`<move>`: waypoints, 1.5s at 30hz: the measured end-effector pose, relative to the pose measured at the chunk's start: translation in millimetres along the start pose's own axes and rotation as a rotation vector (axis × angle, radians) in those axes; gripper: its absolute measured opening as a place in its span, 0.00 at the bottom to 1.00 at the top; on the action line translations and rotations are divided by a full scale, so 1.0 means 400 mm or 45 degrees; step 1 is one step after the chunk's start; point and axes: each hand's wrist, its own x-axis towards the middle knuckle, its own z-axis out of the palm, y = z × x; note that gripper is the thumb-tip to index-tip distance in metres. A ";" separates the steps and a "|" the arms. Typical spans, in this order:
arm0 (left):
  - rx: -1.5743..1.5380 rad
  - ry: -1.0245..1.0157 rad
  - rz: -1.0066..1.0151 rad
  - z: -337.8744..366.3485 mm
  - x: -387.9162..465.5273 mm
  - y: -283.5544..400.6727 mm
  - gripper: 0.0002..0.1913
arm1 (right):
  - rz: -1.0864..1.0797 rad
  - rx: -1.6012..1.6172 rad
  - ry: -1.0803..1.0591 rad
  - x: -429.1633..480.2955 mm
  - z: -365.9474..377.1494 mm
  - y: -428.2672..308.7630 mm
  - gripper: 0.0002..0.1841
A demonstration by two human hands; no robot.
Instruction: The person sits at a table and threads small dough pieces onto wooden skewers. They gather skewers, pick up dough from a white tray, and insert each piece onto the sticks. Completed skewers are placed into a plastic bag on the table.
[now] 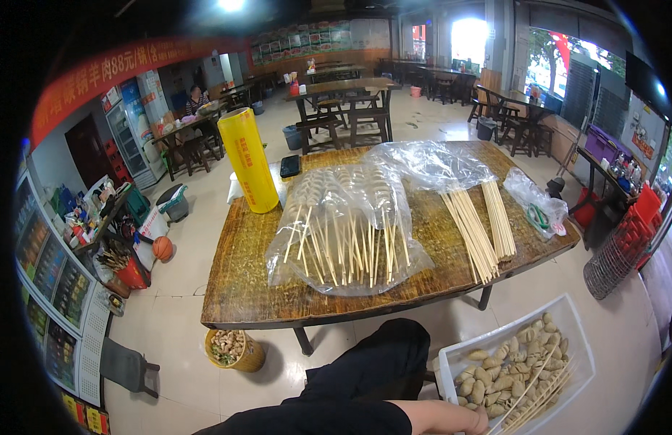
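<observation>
At the bottom right, my right hand point(481, 421) reaches to the near left part of a white plastic tub point(581, 326); its fingers are mostly cut off by the picture's edge. The tub holds pale brown, scored food pieces point(501, 383) and several skewers point(550, 387) with such pieces on them. My left hand is out of view. On the wooden table point(249, 293) before me, filled skewers point(341, 234) lie under a clear plastic bag point(406, 272). Two bundles of bare wooden skewers point(474, 239) stick out of another clear bag point(433, 163) on the right.
A yellow roll point(249, 163) stands upright at the table's left, beside a black phone point(290, 166). A small clear bag with green bands point(537, 212) lies at the right end. A yellow bin point(238, 350) stands on the floor. A person point(195, 100) sits far back left.
</observation>
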 end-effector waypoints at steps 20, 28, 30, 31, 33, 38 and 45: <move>-3.055 1.102 0.484 -0.260 -0.447 -0.028 0.25 | -0.091 0.144 0.057 -0.090 0.111 -0.018 0.12; -2.801 1.146 0.266 -0.298 -0.490 0.015 0.15 | -0.072 0.127 0.007 -0.127 0.146 0.009 0.12; -2.764 1.163 0.259 -0.293 -0.491 0.022 0.16 | -0.062 0.110 -0.021 -0.133 0.157 0.017 0.12; -2.768 1.168 0.261 -0.286 -0.488 0.020 0.17 | -0.060 0.098 -0.044 -0.136 0.163 0.019 0.12; -2.746 1.165 0.250 -0.281 -0.486 0.022 0.19 | -0.062 0.074 -0.093 -0.140 0.172 0.018 0.13; -2.517 1.156 0.032 -0.286 -0.498 0.037 0.24 | -0.101 0.089 -0.107 -0.141 0.183 0.018 0.12; -2.680 1.258 0.138 -0.265 -0.475 0.026 0.25 | -0.086 0.104 -0.140 -0.144 0.188 0.019 0.12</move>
